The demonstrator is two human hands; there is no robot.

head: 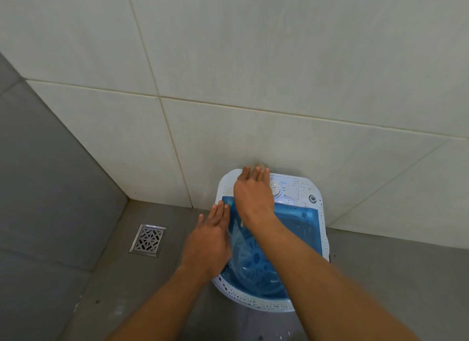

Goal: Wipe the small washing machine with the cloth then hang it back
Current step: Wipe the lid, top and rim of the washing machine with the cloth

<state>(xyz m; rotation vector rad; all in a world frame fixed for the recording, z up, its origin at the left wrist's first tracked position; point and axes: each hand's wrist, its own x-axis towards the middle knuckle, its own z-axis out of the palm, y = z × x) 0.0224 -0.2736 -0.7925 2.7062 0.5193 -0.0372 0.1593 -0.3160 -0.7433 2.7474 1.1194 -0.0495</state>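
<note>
The small washing machine (pixel 316 213) stands on the floor against the tiled wall, white with a clear blue lid and a control dial at the back. My right hand (pixel 253 191) lies palm down on its back left corner, pressing a beige cloth (pixel 261 165) that peeks out past the fingertips and under the wrist. My left hand (pixel 209 235) rests flat on the machine's left edge, fingers straight and together, holding nothing.
A pale tiled wall (pixel 253 87) rises right behind the machine. A steel floor drain (pixel 148 240) sits in the grey floor to the left. A grey wall closes the left side, forming a corner.
</note>
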